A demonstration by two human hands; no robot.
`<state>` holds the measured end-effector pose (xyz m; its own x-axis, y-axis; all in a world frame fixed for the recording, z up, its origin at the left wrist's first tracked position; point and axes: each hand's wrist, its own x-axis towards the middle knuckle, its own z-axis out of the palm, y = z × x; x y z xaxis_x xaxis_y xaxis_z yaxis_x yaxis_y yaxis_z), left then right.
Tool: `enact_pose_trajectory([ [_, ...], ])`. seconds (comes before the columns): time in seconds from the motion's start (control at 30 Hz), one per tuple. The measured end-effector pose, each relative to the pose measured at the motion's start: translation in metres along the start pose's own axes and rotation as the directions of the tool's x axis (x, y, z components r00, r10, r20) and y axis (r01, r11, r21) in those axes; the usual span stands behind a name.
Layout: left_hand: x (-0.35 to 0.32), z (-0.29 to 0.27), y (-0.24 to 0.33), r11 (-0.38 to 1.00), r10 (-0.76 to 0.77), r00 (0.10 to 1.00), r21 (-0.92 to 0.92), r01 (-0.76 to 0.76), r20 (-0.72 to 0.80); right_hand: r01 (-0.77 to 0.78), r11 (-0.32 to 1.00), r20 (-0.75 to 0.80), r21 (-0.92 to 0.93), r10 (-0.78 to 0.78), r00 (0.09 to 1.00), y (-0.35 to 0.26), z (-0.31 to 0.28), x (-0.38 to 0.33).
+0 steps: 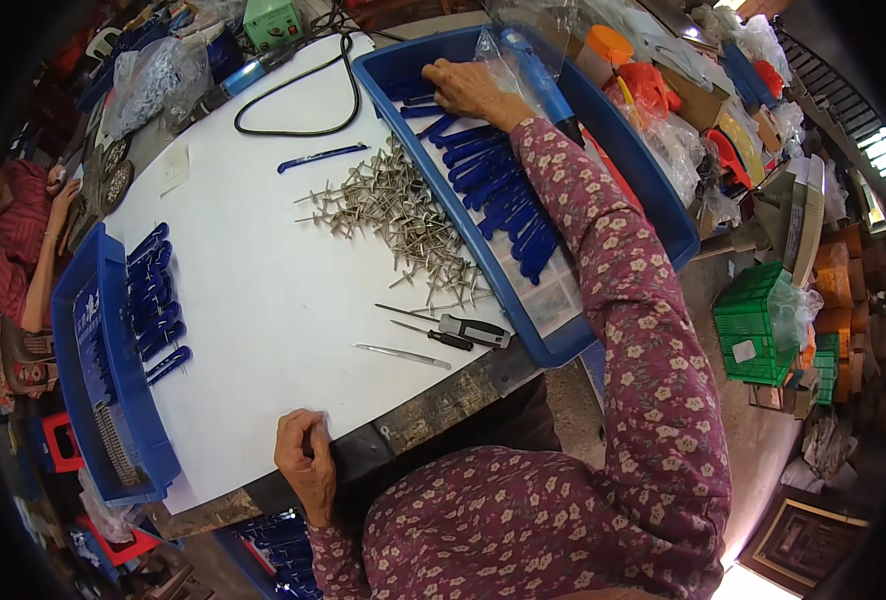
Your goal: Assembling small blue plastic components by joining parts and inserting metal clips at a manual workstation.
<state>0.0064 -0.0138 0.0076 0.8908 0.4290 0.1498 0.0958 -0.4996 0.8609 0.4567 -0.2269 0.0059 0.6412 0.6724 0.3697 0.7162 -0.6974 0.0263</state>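
Note:
My right hand (473,92) reaches into the far end of a large blue tray (618,130). Its fingers are bent down and closed on one of the slim blue plastic pieces there; the fingertips are partly hidden. More blue plastic pieces (493,180) lie in rows along that tray. At the table's near edge, my left hand (306,462) is loosely curled into a fist, with nothing visible in it. A pile of metal pins with cross-shaped heads (403,210) covers the white tabletop (263,300) beside the tray. One single blue piece (323,158) lies beyond the pile.
Two screwdrivers (473,330) and tweezers (403,356) lie near the front edge. On the left, blue pieces (153,300) line a second blue tray (113,470). A black cable (351,90) loops across the back. Another person (33,220) sits at the far left.

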Motion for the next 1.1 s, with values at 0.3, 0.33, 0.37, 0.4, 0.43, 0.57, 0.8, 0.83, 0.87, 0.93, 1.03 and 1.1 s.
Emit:
enact_pose_trajectory([
  [0.3, -0.001, 0.001, 0.000, 1.000, 0.003, 1.000, 0.020, -0.003, 0.001, -0.002, 0.998, -0.044, 0.058, 0.004, 0.999, 0.014, 0.016, 0.000],
  [0.33, -0.001, 0.001, -0.001, 1.000, 0.003, 1.000, 0.015, -0.003, -0.005, -0.019, 0.998, -0.049, 0.066, 0.022, 0.999, 0.013, 0.016, -0.001],
  [0.37, -0.001, 0.001, 0.000, 1.000, 0.004, 1.000, 0.015, -0.004, -0.004, -0.035, 0.997, -0.054, 0.074, 0.039, 0.998, 0.011, 0.016, -0.002],
  [0.4, 0.000, 0.001, 0.001, 1.000, 0.007, 1.000, 0.024, -0.007, -0.001, -0.036, 0.997, -0.054, 0.074, 0.040, 0.998, 0.011, 0.015, -0.002],
  [0.43, 0.000, 0.000, 0.002, 0.999, 0.010, 1.000, 0.034, -0.010, 0.002, -0.054, 0.996, -0.016, 0.067, 0.055, 0.998, 0.010, 0.012, -0.002],
  [0.57, 0.000, 0.001, 0.001, 1.000, 0.006, 1.000, 0.014, -0.006, -0.005, -0.078, 0.994, 0.049, 0.080, 0.074, 0.996, 0.004, 0.004, -0.006],
  [0.8, -0.001, 0.001, -0.002, 1.000, 0.007, 1.000, 0.003, -0.007, 0.002, -0.044, 0.992, -0.013, 0.118, 0.046, 0.999, 0.012, 0.014, -0.011],
  [0.83, -0.001, 0.001, -0.003, 1.000, 0.002, 1.000, -0.001, -0.002, 0.009, -0.041, 0.992, -0.019, 0.121, 0.044, 0.999, 0.014, 0.014, -0.010],
  [0.87, -0.001, 0.000, -0.003, 1.000, 0.002, 1.000, -0.001, -0.002, 0.009, -0.039, 0.991, -0.025, 0.124, 0.043, 0.999, 0.015, 0.014, -0.010],
  [0.93, -0.001, 0.000, -0.003, 1.000, -0.010, 1.000, -0.005, 0.010, 0.010, -0.034, 0.990, -0.041, 0.139, 0.040, 0.998, 0.015, 0.015, -0.009],
  [1.03, 0.000, 0.001, 0.002, 1.000, -0.016, 1.000, -0.001, 0.016, 0.008, -0.038, 0.990, -0.059, 0.138, 0.046, 0.997, 0.015, 0.015, -0.010],
  [1.1, -0.001, 0.001, 0.000, 1.000, -0.026, 1.000, -0.013, 0.026, 0.003, -0.045, 0.991, -0.062, 0.123, 0.053, 0.997, 0.012, 0.013, -0.011],
])
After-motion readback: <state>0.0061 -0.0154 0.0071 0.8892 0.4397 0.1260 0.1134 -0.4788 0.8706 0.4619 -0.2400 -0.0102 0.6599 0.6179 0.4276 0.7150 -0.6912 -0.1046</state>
